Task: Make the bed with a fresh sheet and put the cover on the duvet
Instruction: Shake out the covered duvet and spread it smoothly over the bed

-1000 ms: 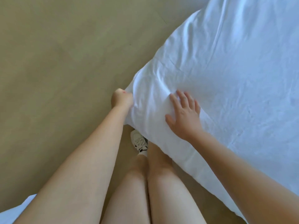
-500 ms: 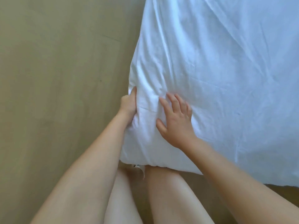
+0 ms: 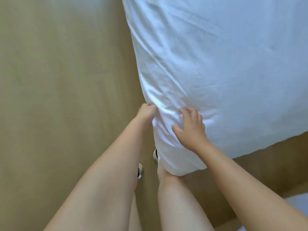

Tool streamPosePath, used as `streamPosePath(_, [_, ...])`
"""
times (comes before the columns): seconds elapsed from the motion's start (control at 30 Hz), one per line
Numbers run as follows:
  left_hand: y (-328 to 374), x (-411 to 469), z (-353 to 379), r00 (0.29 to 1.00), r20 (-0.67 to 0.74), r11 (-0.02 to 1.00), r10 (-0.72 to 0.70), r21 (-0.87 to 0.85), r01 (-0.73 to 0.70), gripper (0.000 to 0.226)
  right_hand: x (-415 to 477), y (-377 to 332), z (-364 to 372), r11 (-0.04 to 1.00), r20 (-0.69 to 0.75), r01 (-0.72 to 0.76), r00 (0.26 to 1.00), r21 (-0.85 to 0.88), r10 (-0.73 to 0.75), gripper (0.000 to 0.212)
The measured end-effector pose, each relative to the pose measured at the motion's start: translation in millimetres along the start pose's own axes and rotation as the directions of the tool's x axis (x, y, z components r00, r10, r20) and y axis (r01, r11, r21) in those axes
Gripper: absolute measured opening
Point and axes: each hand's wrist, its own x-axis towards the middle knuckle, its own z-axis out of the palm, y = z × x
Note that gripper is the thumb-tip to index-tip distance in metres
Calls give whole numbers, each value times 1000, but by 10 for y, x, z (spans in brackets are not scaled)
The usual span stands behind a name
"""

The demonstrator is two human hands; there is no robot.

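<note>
1. The white sheet drapes over the bed corner, its corner hanging down against the person's legs.
2. Left hand is clenched on the sheet's side edge; right hand lies spread flat on top, grasping nothing.
3. Best to pull the edge taut downward while the flat hand pins the fabric, I judge.
4. Count: 1 sheet, 2 hands, 2 shoes on the floor.

A tan floor carried the scene. White bedding, creased and puffed, spread up and to the right of the left grip, its corner hanging down below both grips. Two shoes stood on the floor just below the grips, beside that corner.
</note>
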Motion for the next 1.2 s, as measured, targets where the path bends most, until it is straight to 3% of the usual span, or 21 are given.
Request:
streamPosePath(0.1, [421, -18, -93, 1000, 28, 1000, 3, -12, -3, 49, 118, -227, -68, 986, -23, -50, 998, 161, 54, 60])
streamPosePath(0.23, [1036, 63, -161, 991, -105, 996, 89, 38, -85, 57, 338, -365, -225, 998, -152, 60, 987, 22, -56, 63])
streamPosePath(0.37, [1644, 154, -215, 991, -120, 998, 62, 6, -62, 74, 594, -458, -373, 999, -192, 38, 981, 36, -30, 64])
streamPosePath(0.5, [2034, 425, -183, 968, -224, 989, 115, 121, -90, 46, 902, -564, -474, 998, -195, 6, 981, 67, 7, 65])
streamPosePath(0.6, [1917, 538, -285, 946, -265, 966, 188, 225, -129, 25, 1042, -607, -564, 995, -163, -42, 985, 93, 57, 64])
streamPosePath(0.7, [1716, 511, -468, 940, -283, 955, 190, 275, -110, 28, 1108, -654, -639, 997, -74, -68, 995, 49, 71, 62])
streamPosePath(0.8, [1848, 499, -549, 959, -200, 891, 200, 444, -93, 34, 1210, -740, -739, 997, -52, -69, 996, 29, 71, 59])
streamPosePath(0.87, [2114, 465, -571, 956, -166, 783, 242, 615, -91, 27, 1336, -847, -845, 995, -77, -77, 994, 63, 82, 57])
streamPosePath(0.93, [2452, 453, -609, 922, -132, 685, 365, 708, -170, 7, 1498, -973, -1001, 984, -143, -109, 981, 141, 129, 53])
streamPosePath(0.97, [2643, 448, -635, 878, -112, 626, 466, 743, -238, 20, 1592, -1038, -1079, 972, -182, -125, 970, 199, 162, 51])
streamPosePath(1.07, [3277, 521, -660, 684, 131, 277, 718, 847, -453, 50, 1939, -1233, -1326, 940, -311, -130, 922, 316, 232, 53])
streamPosePath(1.13, [3612, 577, -595, 613, 323, 41, 721, 863, -503, 56, 2215, -1297, -1486, 926, -404, -122, 874, 357, 270, 55])
streamPosePath(1.2, [3916, 770, -462, 536, 512, -182, 671, 815, -550, 57, 2586, -1244, -1708, 864, -485, -183, 764, 469, 426, 56])
